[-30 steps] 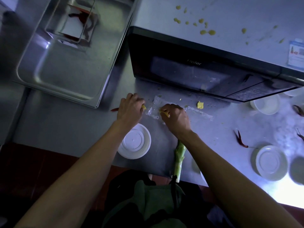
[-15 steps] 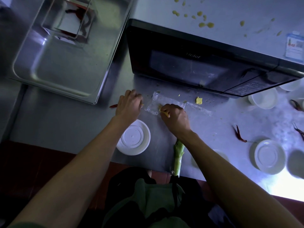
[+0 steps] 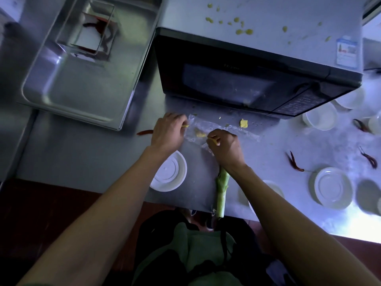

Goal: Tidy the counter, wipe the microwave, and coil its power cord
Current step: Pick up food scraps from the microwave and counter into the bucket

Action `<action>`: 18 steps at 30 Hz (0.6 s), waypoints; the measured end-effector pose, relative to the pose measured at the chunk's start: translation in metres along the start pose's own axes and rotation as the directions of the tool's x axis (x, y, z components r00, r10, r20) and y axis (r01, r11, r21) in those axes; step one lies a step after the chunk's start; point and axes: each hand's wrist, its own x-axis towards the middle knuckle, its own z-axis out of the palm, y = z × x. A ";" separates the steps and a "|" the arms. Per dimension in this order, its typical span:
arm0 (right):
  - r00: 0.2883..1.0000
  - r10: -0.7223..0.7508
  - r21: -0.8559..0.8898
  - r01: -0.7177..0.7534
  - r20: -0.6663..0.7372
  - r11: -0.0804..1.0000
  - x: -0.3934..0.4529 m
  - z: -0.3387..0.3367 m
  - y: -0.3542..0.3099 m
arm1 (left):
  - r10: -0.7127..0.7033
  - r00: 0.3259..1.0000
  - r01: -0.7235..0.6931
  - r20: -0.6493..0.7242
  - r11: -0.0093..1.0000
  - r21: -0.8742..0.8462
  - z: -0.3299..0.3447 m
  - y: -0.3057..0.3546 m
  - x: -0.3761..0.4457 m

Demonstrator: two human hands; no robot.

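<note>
Both hands have barely shifted: left hand [image 3: 168, 132] and right hand [image 3: 225, 147] each pinch a yellow scrap over the plastic wrap [image 3: 233, 132] at the microwave's [image 3: 237, 83] 6 o'clock.

Your left hand [image 3: 168, 132] and right hand [image 3: 224, 148] rest on the crinkled clear plastic bag [image 3: 224, 131], just before the black microwave [image 3: 247, 79]. The steel tray [image 3: 82, 79] lies left; the round white lid [image 3: 171, 174] sits nearer you.
</note>
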 end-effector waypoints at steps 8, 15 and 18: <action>0.983 0.108 0.077 -0.097 -0.147 0.992 -0.031 -0.047 0.042 | 0.192 0.979 -0.189 0.060 0.980 -0.063 0.018 0.081 -0.003; 0.923 0.251 0.163 -0.211 -0.291 0.964 -0.109 -0.108 0.113 | 0.389 0.916 -0.383 0.103 0.921 -0.071 0.051 0.184 -0.028; 0.881 0.273 0.170 -0.223 -0.386 0.960 -0.157 -0.128 0.145 | 0.473 0.868 -0.465 0.151 0.881 -0.083 0.069 0.231 -0.052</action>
